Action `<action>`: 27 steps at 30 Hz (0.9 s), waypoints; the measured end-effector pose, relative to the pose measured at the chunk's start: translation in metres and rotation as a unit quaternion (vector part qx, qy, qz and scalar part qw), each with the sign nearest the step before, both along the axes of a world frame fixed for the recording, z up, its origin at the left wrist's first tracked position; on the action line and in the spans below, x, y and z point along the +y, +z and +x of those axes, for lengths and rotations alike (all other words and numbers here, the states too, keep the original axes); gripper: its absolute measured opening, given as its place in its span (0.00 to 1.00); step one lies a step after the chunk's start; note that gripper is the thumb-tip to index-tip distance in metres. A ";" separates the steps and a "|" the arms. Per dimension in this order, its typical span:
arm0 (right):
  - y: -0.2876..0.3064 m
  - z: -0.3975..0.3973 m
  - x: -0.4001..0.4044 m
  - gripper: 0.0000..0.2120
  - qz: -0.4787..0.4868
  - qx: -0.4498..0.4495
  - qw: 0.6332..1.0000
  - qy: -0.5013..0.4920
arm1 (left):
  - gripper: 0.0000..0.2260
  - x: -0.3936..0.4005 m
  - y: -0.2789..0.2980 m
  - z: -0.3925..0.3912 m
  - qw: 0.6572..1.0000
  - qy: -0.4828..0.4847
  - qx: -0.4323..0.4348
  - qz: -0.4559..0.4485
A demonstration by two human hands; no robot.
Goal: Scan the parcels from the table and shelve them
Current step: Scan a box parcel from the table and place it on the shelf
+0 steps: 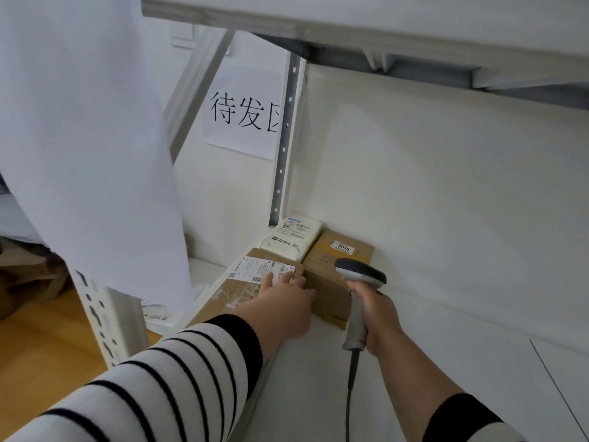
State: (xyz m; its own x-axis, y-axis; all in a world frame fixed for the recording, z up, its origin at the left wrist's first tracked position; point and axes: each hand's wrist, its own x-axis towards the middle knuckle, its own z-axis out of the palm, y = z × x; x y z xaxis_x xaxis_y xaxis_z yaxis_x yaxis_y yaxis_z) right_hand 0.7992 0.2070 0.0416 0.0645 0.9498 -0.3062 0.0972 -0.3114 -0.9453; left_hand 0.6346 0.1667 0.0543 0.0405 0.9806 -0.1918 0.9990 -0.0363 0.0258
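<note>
The white shelf (446,218) is the biggest thing here. Three parcels sit in its back left corner. The flat brown parcel (236,288) lies at the front, its long side running from the person toward the corner. The left hand (287,301) rests flat on its near right edge, fingers straight (not gripping). That hand is nearer. The right hand (379,317) is wrapped around the scanner (360,282), just beside the taller brown box (331,275).

Paper sign (243,113) on wall, white curtain (86,138)
</note>
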 end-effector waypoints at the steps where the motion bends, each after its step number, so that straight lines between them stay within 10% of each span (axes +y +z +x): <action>1: 0.001 0.001 -0.007 0.16 0.006 0.000 1.000 -0.001 | 0.27 -0.006 0.003 0.001 1.000 -0.001 -0.003 0.000; 16: 0.023 -0.049 -0.225 0.08 0.038 0.100 0.994 -0.024 | 0.19 -0.203 0.037 -0.043 0.994 -0.095 -0.053 0.023; 27: 0.016 -0.176 -0.357 0.07 0.020 0.042 0.996 0.072 | 0.21 -0.331 0.008 -0.205 0.990 0.007 -0.137 -0.030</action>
